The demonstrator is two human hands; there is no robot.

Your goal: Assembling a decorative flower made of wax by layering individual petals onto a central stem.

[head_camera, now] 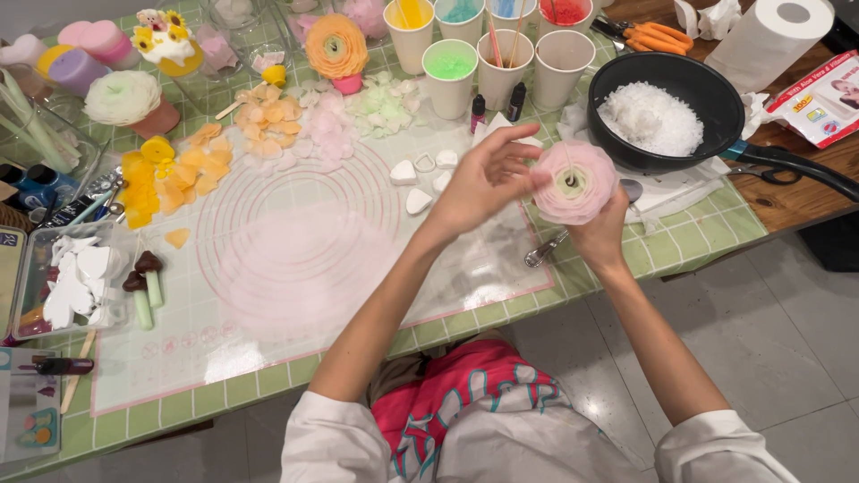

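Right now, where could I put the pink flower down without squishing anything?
The middle of the clear mat is bare, between the orange petals, the small white hearts and the two brown-capped sticks. The back, by the cups and the black pan, is crowded.

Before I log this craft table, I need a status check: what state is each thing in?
Pink flower: held up over the table edge, layered petals closed round the centre.
Right hand: grips the flower from below.
Left hand: fingers spread, touching the flower's side.
Black pan: holds white flakes.
Paper towel roll: lying on its side.
Green cup: upright, filled.
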